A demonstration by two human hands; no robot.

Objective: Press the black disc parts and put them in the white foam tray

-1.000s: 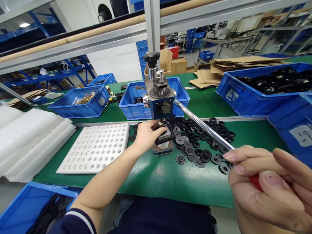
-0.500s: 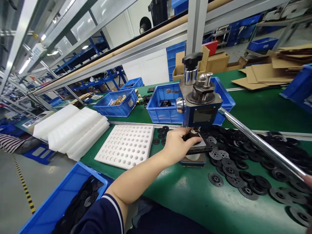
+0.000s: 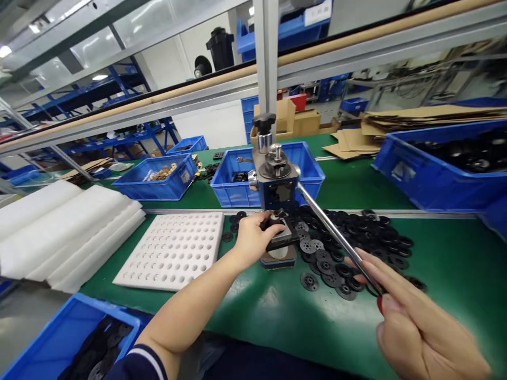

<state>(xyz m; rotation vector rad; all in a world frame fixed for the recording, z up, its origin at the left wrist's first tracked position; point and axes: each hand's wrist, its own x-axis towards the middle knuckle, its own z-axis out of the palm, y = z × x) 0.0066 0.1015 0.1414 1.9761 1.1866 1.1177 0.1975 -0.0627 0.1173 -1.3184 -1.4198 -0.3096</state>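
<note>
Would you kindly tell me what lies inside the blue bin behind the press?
In the blue bin, a wrench and small black parts show at left; the press hides the middle from view.

Head view, forward-down, apparently near bench

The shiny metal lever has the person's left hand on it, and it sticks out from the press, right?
Not quite: the right hand is on the shiny metal lever, as the head view shows. It does stick out from the press.
</note>
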